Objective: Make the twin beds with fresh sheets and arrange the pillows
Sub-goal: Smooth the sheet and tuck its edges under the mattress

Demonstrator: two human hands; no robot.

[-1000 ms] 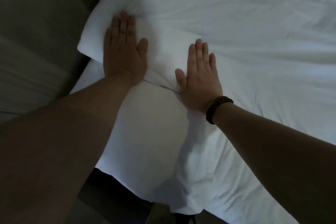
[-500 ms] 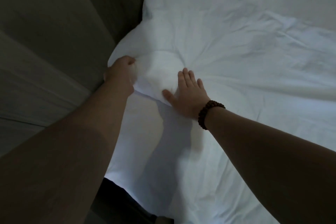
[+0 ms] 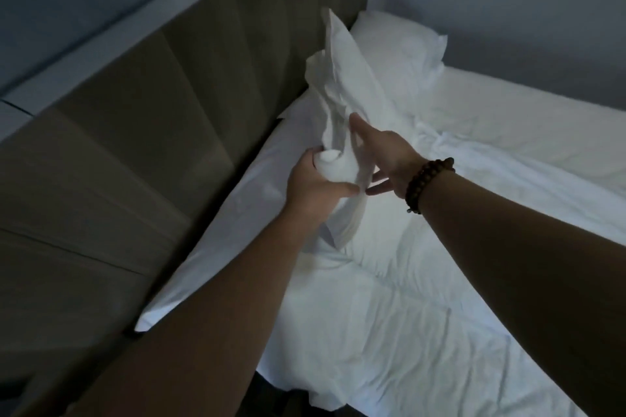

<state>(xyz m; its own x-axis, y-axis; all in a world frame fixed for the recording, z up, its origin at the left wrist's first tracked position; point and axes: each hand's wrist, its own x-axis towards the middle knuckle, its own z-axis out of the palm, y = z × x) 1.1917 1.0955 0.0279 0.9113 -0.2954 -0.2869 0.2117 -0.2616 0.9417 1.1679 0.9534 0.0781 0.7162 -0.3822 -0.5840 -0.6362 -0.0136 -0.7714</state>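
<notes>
Nearest, a rumpled white cotton sheet (image 3: pixel 389 332) covers the bed (image 3: pixel 528 101). By its head edge the left hand (image 3: pixel 315 186) clenches its grip on a bunched white fabric pillow (image 3: pixel 342 57), raised upright. The right hand (image 3: pixel 386 156), grip released and fingers straight, touches it. 1 plump white pillow (image 3: pixel 399 44) fills the far corner.

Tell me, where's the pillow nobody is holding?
In the head view, the free pillow lies at the far end of the bed by the headboard, just right of the lifted pillow that the left hand grips.
</notes>
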